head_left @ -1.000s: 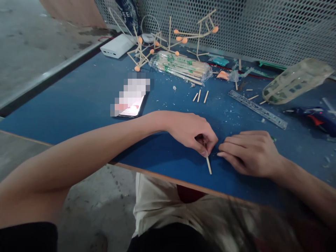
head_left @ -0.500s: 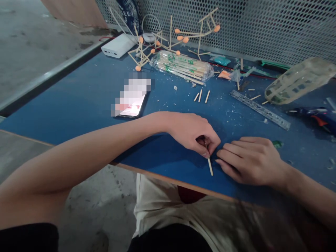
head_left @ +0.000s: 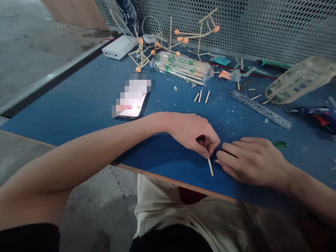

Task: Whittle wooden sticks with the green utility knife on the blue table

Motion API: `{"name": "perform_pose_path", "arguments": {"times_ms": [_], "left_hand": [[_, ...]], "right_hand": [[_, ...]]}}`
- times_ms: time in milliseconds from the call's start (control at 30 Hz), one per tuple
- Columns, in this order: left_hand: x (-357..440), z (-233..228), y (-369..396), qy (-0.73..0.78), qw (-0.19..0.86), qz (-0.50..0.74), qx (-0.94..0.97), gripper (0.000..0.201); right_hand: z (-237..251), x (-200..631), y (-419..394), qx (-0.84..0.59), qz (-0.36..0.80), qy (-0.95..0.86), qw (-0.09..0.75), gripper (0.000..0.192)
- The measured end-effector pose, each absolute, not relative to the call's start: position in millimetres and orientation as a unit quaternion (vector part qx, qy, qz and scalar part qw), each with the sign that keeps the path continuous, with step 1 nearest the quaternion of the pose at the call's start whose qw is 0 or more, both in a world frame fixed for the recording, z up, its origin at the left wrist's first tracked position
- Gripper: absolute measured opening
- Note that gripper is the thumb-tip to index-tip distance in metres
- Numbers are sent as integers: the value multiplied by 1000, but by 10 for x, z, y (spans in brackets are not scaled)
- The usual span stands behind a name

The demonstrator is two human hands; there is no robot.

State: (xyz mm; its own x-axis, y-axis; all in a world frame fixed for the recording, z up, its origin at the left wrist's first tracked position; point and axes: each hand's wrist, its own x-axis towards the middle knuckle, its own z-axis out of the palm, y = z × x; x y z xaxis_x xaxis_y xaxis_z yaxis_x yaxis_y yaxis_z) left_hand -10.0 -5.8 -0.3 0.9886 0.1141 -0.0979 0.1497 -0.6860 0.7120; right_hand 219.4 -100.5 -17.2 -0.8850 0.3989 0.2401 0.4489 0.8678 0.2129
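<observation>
A person is sitting at a blue table, seen from above through a head-worn camera. Both bare forearms are reaching in from the lower corners and meeting just right of the frame's centre.

The left hand is curling closed, its thumb and fingertips pinching a thin wooden stick. The stick is lying on the table near its front edge, its lower end poking out below the hand and pointing toward the bottom of the frame. The right hand is resting palm down just beside it, fingers loosely bent and stretched leftward, fingertips coming right up to the stick at the left hand's thumb; whether they are touching the stick or holding something small is hidden.

Above the hands, three short stick pieces are lying side by side. To their right a clear ruler is lying at a slant. A phone with a lit screen is lying left of centre. At the upper middle, a plastic pack of sticks is lying in front of stick frames joined with orange balls. A white power bank is sitting at the upper left. At the right edge, a crumpled clear bag is lying above a blue glue gun. A perforated metal screen is running along the table's far side.
</observation>
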Motion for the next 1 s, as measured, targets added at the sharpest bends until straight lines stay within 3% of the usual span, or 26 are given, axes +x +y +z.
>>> {"name": "perform_pose_path", "arguments": {"times_ms": [633,1000], "left_hand": [[-106,-1,-60,72,392,-21,917,7],[-94,-11,-48,59,389,-24,919,7]], "right_hand": [[-172,2188,-994,-218,-131,-961,107,17],[-131,2186,-994,-227,-149,-960,63,20]]}}
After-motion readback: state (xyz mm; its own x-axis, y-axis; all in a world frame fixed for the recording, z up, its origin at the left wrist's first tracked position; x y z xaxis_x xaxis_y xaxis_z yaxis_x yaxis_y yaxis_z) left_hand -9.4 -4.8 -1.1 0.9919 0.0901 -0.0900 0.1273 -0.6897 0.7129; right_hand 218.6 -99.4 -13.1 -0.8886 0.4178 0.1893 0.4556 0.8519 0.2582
